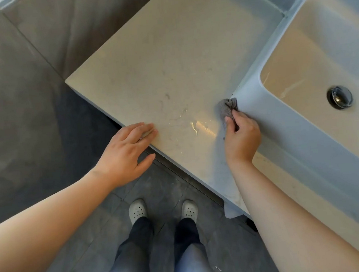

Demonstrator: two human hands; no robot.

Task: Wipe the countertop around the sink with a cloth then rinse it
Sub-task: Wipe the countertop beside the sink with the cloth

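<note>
My right hand (pixel 240 136) grips the bunched grey cloth (pixel 227 107), fingers curled round it, pressing it on the beige stone countertop (pixel 167 56) against the white rectangular ceramic sink (pixel 255 98)'s outer wall. My left hand (pixel 124 150), well left of the sink, rests straight-fingered on the countertop's edge.

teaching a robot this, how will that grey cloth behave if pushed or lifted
The grey cloth is crumpled into folds in the right hand, so probably floppy; it would droop when lifted. It bunches small, so likely light. Water streaks on the countertop suggest it may be damp and drag rather than glide.
</note>
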